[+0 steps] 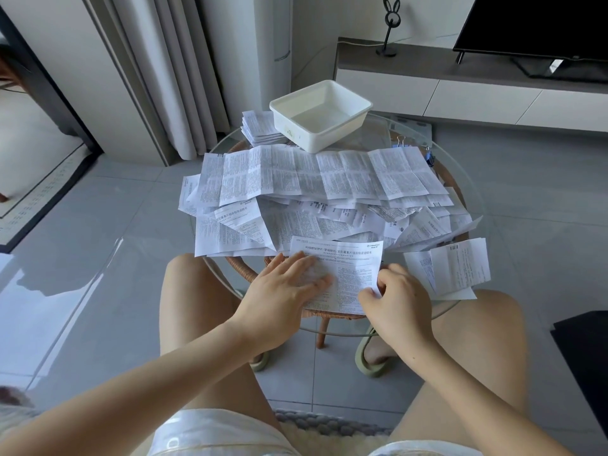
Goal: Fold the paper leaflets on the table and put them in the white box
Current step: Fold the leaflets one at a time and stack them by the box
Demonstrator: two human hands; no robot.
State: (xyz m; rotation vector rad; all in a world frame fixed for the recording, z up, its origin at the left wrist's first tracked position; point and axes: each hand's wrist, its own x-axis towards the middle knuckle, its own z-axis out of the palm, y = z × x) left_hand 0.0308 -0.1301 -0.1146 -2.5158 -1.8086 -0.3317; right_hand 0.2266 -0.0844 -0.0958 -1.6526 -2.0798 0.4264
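Pressing flat with the left hand (289, 284), fingers straight and together, on a printed leaflet (348, 268) at the near edge of the round glass desk (381, 136). Pinching the same leaflet's right edge with the right hand (394, 297), fingers curled on the paper, edge lifted slightly. Beyond it, a loose heap of unfolded leaflets (312, 192) across the desk. At the far edge, the white box (320, 115), open side up; just left of it, a neat stack of folded leaflets (260, 126)
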